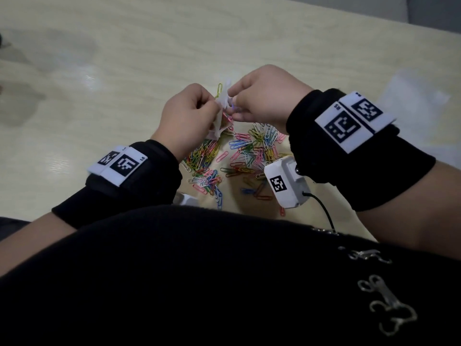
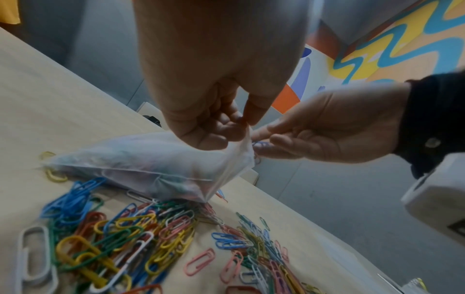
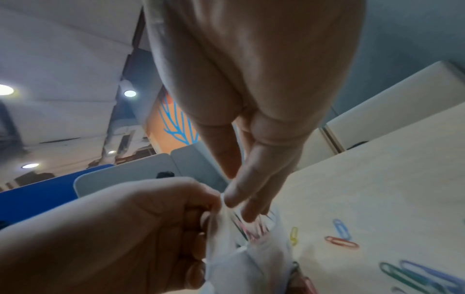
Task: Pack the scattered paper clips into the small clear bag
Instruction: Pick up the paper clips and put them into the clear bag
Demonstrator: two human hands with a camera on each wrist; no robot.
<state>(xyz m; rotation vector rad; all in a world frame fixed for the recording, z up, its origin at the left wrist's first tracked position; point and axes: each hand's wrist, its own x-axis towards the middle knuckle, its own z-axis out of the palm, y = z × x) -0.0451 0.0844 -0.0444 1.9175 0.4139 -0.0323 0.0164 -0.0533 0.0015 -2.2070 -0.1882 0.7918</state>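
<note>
The small clear bag (image 1: pixel 222 106) is lifted by its mouth, its bottom resting among the clips, with coloured clips faintly visible inside. My left hand (image 1: pixel 215 106) pinches the bag's (image 2: pixel 151 165) top edge between thumb and fingers (image 2: pixel 226 127). My right hand (image 1: pixel 233 104) is at the open mouth, pinching a blue paper clip (image 2: pixel 261 143). Its fingertips (image 3: pixel 232 199) reach into the bag's (image 3: pixel 254 254) opening. The scattered paper clips (image 1: pixel 239 156) lie in a colourful heap on the table under both hands, and they fill the left wrist view's foreground (image 2: pixel 125 238).
The pale wooden table (image 1: pixel 124 58) stretches far and left. A sheet of clear plastic (image 1: pixel 411 91) lies at the right. The white wrist camera box (image 1: pixel 287 183) with its cable hangs over the near clips. Loose clips (image 3: pixel 342 241) lie beyond the bag.
</note>
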